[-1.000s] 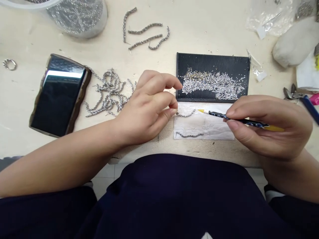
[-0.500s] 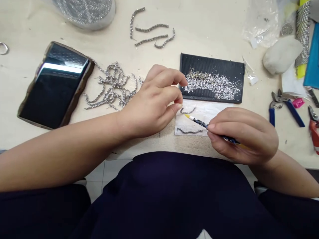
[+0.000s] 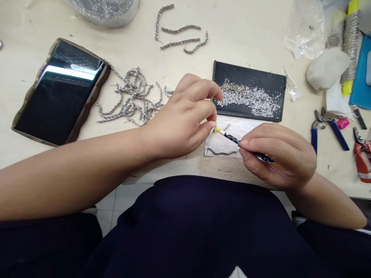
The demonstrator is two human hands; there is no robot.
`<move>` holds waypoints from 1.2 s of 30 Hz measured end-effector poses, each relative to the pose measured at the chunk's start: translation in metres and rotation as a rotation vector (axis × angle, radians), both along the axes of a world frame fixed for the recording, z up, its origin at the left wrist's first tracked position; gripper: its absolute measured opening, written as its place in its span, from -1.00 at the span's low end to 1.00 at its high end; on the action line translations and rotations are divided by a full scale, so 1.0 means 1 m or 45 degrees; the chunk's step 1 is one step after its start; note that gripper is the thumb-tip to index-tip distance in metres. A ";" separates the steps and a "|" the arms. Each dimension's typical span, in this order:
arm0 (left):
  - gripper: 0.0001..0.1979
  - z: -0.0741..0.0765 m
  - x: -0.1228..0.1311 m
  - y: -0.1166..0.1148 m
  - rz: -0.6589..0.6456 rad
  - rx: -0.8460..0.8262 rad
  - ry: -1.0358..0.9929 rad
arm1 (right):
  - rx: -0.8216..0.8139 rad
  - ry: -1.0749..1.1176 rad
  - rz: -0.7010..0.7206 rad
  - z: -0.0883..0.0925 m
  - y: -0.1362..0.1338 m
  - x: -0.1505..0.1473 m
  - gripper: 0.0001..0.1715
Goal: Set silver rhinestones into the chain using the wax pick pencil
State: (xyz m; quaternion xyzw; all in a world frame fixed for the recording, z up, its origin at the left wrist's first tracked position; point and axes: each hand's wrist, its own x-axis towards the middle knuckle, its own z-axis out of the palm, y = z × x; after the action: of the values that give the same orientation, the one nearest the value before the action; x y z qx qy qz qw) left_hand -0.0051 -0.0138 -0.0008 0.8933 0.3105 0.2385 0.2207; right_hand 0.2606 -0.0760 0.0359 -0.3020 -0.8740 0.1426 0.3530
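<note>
My left hand (image 3: 189, 116) is closed in a pinch, with thumb and forefinger on the end of a short silver beaded strand (image 3: 227, 127). Part of that strand is hidden behind the fingertips and the pencil. Between the fingers of my right hand (image 3: 279, 156) is a dark blue patterned pencil (image 3: 232, 139) with a white collar and yellow tip. The tip meets the strand just beside my left thumb. Below them, a second beaded strand (image 3: 222, 152) lies on a white sheet (image 3: 228, 144). A black ridged tray (image 3: 246, 75) just beyond holds many tiny silver pieces (image 3: 255, 102).
To the left are a phone (image 3: 59, 96) and a heap of beaded strands (image 3: 133, 96). Several strands (image 3: 181, 29) lie at the back, near a tub of silver pieces (image 3: 104, 11). Blue-handled pliers (image 3: 337, 133), red-handled cutters (image 3: 362, 158) and a whitish lump (image 3: 327, 69) are at right.
The pencil tip has come up to my left fingertips, where the strand is; before, it was slightly below the strand. The whole view has shifted a little.
</note>
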 end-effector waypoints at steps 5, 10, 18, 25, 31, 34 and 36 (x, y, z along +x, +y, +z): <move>-0.78 -0.001 -0.001 0.000 0.004 -0.029 -0.001 | 0.002 0.002 -0.028 0.001 0.001 0.002 -0.70; -0.80 -0.004 0.000 0.001 -0.012 0.011 -0.032 | -0.019 0.016 -0.035 0.002 0.002 0.002 -0.70; -0.79 -0.004 0.000 0.002 -0.011 0.006 -0.024 | -0.002 -0.015 0.013 0.001 0.000 0.000 -0.77; -0.77 -0.004 0.001 0.000 0.010 -0.008 -0.033 | -0.017 -0.032 0.008 0.003 0.000 0.000 -0.75; -0.81 -0.006 0.000 0.000 -0.036 0.026 -0.082 | -0.010 0.008 0.006 0.005 -0.001 0.009 -0.76; -0.84 -0.007 0.000 0.001 -0.026 -0.014 -0.127 | -0.008 0.084 -0.103 0.007 -0.001 0.023 -0.72; -0.85 -0.008 -0.001 0.002 -0.015 -0.046 -0.146 | 0.102 0.101 -0.225 0.011 0.000 0.035 -0.55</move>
State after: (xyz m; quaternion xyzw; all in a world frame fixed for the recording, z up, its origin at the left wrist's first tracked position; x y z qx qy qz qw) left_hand -0.0057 -0.0117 -0.0093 0.8759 0.2963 0.2823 0.2556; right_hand 0.2958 -0.0759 0.0472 -0.3575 -0.8343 0.0878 0.4104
